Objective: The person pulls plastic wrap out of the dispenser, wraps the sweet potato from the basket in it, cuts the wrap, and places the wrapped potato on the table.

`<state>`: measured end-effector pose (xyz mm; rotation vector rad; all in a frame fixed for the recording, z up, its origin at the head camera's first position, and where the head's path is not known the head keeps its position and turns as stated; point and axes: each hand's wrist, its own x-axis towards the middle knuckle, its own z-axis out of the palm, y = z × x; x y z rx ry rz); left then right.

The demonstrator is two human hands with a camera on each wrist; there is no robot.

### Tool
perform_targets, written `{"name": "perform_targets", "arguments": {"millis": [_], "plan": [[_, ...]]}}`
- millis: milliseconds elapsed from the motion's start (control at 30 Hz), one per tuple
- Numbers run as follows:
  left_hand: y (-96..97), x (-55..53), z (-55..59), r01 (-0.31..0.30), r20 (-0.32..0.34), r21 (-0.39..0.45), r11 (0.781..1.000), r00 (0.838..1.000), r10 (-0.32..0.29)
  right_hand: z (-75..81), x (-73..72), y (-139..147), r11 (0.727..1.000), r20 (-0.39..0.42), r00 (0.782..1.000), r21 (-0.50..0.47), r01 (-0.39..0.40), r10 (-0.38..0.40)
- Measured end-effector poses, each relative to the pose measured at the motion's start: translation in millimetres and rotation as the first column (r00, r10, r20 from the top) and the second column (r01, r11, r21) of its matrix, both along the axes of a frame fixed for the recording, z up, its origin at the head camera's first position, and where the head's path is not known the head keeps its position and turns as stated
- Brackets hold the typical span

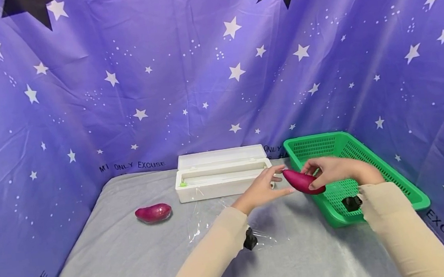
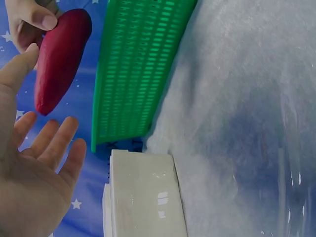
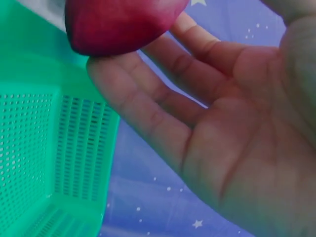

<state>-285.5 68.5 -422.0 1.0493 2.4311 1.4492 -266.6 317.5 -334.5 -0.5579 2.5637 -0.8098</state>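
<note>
A red-purple sweet potato (image 1: 303,182) is pinched between the thumb and fingers of my right hand (image 1: 328,172), above the near-left rim of the green basket. My left hand (image 1: 264,188) reaches toward its pointed end with fingers spread. In the left wrist view, the left thumb comes close to the sweet potato (image 2: 63,59); whether it touches cannot be told. The right wrist view shows the right fingers (image 3: 143,94) against its blunt end. Below the left forearm, a sheet of clear plastic film (image 1: 206,218) lies on the table.
A white cling film box (image 1: 219,189) with its lid raised stands at the back middle. The green basket (image 1: 415,196) stands at the right. Another sweet potato (image 1: 154,213), shiny as if film-wrapped, lies on the grey cloth (image 1: 108,261) at left. A purple star-patterned curtain (image 1: 181,70) encloses the table.
</note>
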Motion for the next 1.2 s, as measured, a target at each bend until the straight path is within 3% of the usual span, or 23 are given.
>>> {"name": "perform_targets", "arguments": {"millis": [333, 600, 867, 1000, 1200], "plan": [[1.5, 0.1, -0.3, 0.005, 0.017, 0.083, 0.997, 1.0, -0.007, -5.4, 4.2, -15, 0.999, -0.009, 0.999, -0.041, -0.031, 0.031], [-10.0, -3.4, -6.1, 0.007, 0.018, 0.132, 0.991, 1.0, -0.01, -19.3, 8.7, -15, 0.99, -0.085, 0.995, -0.13, -0.057, 0.046], [-28.7, -6.9, -8.1, -0.039, 0.052, 0.149, 0.988, 0.998, 0.031, -32.9, 12.0, -17, 0.98, -0.115, 0.993, -0.195, -0.05, 0.028], [-36.4, -7.0, -10.3, -0.073, 0.103, 0.18, 0.981, 0.993, 0.055, -40.3, 14.6, -21, 0.975, -0.135, 0.991, -0.221, -0.012, -0.019], [-44.7, -6.0, -17.5, -0.102, 0.139, 0.23, 0.968, 0.988, 0.072, -49.6, 16.1, -28, 0.974, -0.233, 0.972, -0.224, -0.012, -0.042]]}}
